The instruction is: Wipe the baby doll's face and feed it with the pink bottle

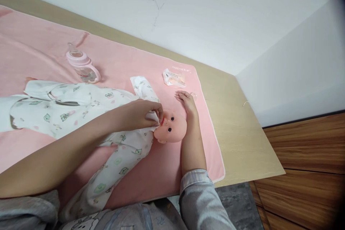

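Note:
A baby doll in a white printed romper lies on its back, with its head toward the right. My left hand is at its chin and mouth, thumb and fingers pinched on a white cloth. Whether that cloth is part of the collar or a separate piece, I cannot tell. My right hand rests on the blanket beyond the top of the doll's head, fingers stretched out together. The forearm lies alongside the head. Just past those fingers sits a small plastic packet.
A pink blanket covers much of the wooden table. The pink-capped baby bottle with a handle lies at the upper left. Beside my right wrist is a small clear item. A white wall borders the far side.

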The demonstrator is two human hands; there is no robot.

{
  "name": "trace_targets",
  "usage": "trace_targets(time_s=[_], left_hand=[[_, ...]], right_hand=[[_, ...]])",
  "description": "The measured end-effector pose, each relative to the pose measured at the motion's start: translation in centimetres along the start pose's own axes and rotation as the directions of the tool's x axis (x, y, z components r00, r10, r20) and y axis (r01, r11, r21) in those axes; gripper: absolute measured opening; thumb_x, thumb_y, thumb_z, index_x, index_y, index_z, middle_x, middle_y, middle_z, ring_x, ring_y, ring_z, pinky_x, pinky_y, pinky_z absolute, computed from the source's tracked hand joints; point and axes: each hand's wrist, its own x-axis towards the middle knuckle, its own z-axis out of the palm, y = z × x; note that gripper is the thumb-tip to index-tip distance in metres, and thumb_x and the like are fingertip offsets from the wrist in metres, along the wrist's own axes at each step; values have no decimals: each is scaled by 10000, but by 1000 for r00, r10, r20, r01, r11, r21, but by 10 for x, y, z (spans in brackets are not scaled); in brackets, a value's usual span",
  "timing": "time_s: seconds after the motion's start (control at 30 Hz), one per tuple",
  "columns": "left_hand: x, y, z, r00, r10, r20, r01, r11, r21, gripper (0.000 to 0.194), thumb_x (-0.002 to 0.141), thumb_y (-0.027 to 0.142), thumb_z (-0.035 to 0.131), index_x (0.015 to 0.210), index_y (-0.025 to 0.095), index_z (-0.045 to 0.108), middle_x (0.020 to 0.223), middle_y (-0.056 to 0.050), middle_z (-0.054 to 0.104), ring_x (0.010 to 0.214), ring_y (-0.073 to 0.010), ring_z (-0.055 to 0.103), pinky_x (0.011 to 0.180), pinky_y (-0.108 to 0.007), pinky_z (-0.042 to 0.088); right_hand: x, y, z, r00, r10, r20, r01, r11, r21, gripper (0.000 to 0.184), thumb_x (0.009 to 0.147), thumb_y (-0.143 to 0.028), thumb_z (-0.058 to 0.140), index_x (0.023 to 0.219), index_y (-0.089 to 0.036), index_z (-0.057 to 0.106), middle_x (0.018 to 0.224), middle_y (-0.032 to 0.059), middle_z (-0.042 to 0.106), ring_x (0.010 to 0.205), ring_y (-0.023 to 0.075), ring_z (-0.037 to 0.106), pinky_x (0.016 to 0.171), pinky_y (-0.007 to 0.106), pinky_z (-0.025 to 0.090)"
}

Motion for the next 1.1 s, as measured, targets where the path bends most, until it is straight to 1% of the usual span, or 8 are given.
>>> trace_targets(time_s=[0.13,0.27,0.37,0.57,0.83,0.97,1.1], left_hand=[[-2,0,3,999,7,-48,-8,1000,-17,156,785,239,601,936,235,639,953,31,733,900,-204,664,720,-259,417],[-4,3,3,998,-7,-62,7,1000,-2,177,791,246,588,964,237,624,924,30,728,864,-205,658,695,-266,410],[-5,5,1,997,-9,-79,9,1000,7,175,787,218,575,956,235,620,928,36,723,842,-195,651,696,-263,405],[-7,7,-1,995,5,-104,0,999,44,180,802,204,555,971,226,612,890,28,704,809,-191,636,691,-264,391],[0,-2,1,992,5,-130,3,998,61,204,797,292,556,988,230,593,886,-1,689,814,-220,627,682,-286,393],[2,-4,3,987,15,-161,-6,998,60,204,794,302,549,982,228,580,875,0,690,791,-215,633,670,-281,391],[4,-6,6,983,38,-181,-27,997,67,213,793,300,539,992,232,570,924,2,701,841,-216,640,694,-280,400]], right_hand=[[2,1,0,1000,7,-4,-7,1000,-7,191,763,-263,646,938,-198,689,932,31,726,945,136,692,1050,334,519],[0,0,0,1000,3,-3,-3,1000,-10,196,762,-264,650,942,-197,690,939,34,725,944,136,692,1052,337,518],[-1,0,0,1000,-7,0,7,1000,-11,196,761,-270,659,942,-200,691,969,35,727,953,136,691,1058,337,514],[0,0,0,1000,-4,-3,4,1000,12,194,748,-251,654,928,-190,694,920,30,731,922,135,692,1024,325,533],[1,0,0,1000,0,-5,0,1000,17,177,757,-234,646,922,-192,694,922,29,728,914,130,693,1040,333,524],[1,0,0,1000,5,-1,-5,1000,-5,183,764,-248,643,933,-199,692,940,30,732,917,128,691,1045,330,522],[0,-1,0,1000,5,-3,-5,1000,-15,188,763,-256,648,938,-201,689,971,33,734,928,129,691,1051,332,516]])
